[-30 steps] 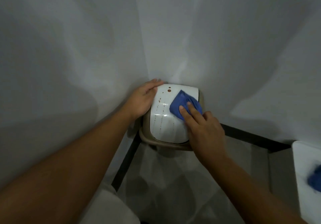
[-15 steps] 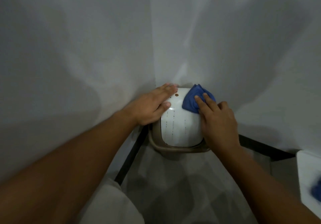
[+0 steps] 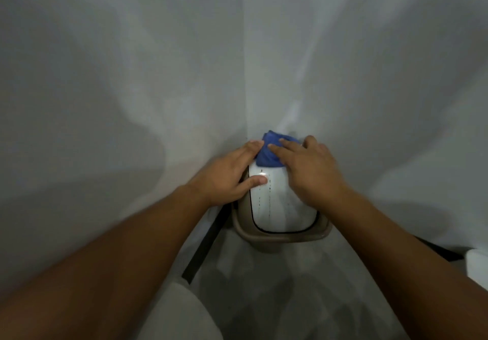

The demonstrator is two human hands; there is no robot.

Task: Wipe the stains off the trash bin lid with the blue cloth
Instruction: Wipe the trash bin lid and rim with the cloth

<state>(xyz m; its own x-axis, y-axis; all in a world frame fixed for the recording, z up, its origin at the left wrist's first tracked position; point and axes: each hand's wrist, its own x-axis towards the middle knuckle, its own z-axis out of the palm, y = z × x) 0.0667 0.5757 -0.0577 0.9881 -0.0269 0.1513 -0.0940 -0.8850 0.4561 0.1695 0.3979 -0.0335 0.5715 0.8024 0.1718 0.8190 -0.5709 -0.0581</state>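
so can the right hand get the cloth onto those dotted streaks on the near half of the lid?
Probably yes. The right hand presses the blue cloth at the lid's far end; the streaks lie bare just toward the person, only the left hand's thumb beside them.

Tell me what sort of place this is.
Probably an indoor room corner, perhaps a bathroom or utility area, though that is uncertain. Two plain white walls meet behind a small beige trash bin with a white lid, standing on a grey floor edged by a dark baseboard.
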